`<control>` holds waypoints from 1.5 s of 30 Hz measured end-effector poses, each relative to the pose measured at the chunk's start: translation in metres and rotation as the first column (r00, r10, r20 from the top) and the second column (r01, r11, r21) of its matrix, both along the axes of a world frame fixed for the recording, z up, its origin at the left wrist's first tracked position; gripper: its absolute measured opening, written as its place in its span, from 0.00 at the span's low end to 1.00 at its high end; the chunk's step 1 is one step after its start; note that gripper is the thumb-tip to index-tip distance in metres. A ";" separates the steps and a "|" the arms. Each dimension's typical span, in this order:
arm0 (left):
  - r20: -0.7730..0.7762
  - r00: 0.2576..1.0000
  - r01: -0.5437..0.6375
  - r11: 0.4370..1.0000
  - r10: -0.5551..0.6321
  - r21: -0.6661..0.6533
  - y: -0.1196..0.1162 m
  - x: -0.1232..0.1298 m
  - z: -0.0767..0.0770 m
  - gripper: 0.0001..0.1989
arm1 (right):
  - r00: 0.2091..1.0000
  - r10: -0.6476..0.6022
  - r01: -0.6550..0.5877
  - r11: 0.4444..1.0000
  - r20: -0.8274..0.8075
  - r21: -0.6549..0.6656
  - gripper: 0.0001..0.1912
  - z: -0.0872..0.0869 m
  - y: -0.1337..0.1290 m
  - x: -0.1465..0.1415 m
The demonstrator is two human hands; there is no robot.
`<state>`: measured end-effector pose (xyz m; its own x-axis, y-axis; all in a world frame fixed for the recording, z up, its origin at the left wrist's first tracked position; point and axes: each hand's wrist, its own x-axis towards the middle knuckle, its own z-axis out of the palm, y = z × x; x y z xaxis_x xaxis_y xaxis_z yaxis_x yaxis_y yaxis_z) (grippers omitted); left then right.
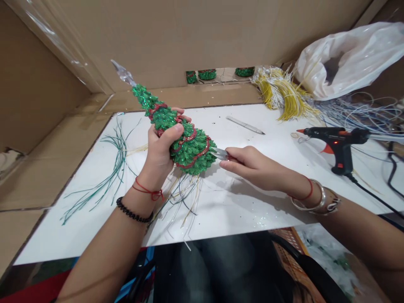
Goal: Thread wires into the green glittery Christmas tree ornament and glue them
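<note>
A green glittery Christmas tree ornament (pixel 197 151) with red garland and a clear pointed top lies tilted in my left hand (pixel 162 143). The fingers and thumb are wrapped around its middle, and the clear tip points up to the left. My right hand (pixel 252 164) grips a small metal tool with two pointed jaws (pixel 220 153). Those jaws touch or nearly touch the right side of the tree's base. Most of the tool's handle is hidden in my fingers, so its exact kind does not show. Loose thin wires (pixel 186 193) lie under the base on the white board.
Green wires (pixel 118 147) spread on the white board (pixel 85 168) at left. A white pen-like stick (pixel 245 125) lies behind. At right are a black glue gun (pixel 342 143) with a cord, yellow wire bundles (pixel 284 92) and a white plastic bag (pixel 353 59). Cardboard walls surround the board.
</note>
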<state>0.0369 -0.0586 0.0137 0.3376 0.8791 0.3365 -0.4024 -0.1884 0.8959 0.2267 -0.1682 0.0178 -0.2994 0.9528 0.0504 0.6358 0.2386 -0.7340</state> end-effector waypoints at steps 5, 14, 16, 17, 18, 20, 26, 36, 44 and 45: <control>-0.018 0.999 -0.034 0.998 0.035 0.062 0.000 0.000 -0.002 0.17 | 0.986 -0.011 0.001 0.998 0.164 0.060 0.20 0.001 -0.002 -0.002; -0.136 0.981 -0.123 0.986 0.138 0.109 -0.008 0.003 -0.001 0.18 | 0.885 -0.079 0.054 0.996 0.459 0.067 0.17 0.002 -0.004 -0.009; -0.148 0.978 -0.135 0.985 0.149 0.104 -0.009 0.005 -0.001 0.19 | 0.858 -0.085 0.042 0.994 0.507 0.096 0.17 0.000 -0.004 -0.009; -0.151 0.976 -0.141 0.985 0.155 0.099 -0.010 0.005 0.000 0.19 | 0.845 -0.087 0.033 0.993 0.528 0.110 0.17 -0.001 -0.004 -0.009; -0.154 0.975 -0.146 0.985 0.160 0.094 -0.011 0.006 0.000 0.18 | 0.833 -0.088 0.025 0.992 0.546 0.121 0.18 -0.002 -0.004 -0.009; -0.161 0.973 -0.152 0.984 0.165 0.089 -0.013 0.007 0.000 0.18 | 0.810 -0.093 0.016 0.990 0.578 0.137 0.18 -0.003 -0.004 -0.008; -0.169 0.968 -0.172 0.982 0.184 0.082 -0.014 0.007 -0.001 0.18 | 0.780 -0.095 0.002 0.989 0.619 0.149 0.20 -0.003 -0.004 -0.008; -0.222 0.948 -0.202 0.970 0.228 0.132 -0.012 0.008 -0.007 0.18 | 0.724 -0.120 0.026 0.989 0.679 0.146 0.19 -0.008 -0.002 -0.010; -0.256 0.923 -0.240 0.950 0.286 0.197 -0.014 0.009 -0.005 0.18 | 0.719 -0.131 0.049 0.989 0.683 0.139 0.19 -0.005 -0.003 -0.013; -0.251 0.923 -0.249 0.949 0.293 0.192 -0.015 0.010 -0.004 0.18 | 0.717 -0.130 0.047 0.989 0.684 0.138 0.19 -0.005 -0.003 -0.013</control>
<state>0.0468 -0.0733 0.0092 0.1921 0.8948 0.4031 -0.0603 -0.3992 0.9149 0.2133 -0.1713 0.0128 -0.2049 0.9781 -0.0369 0.9776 0.2026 -0.0573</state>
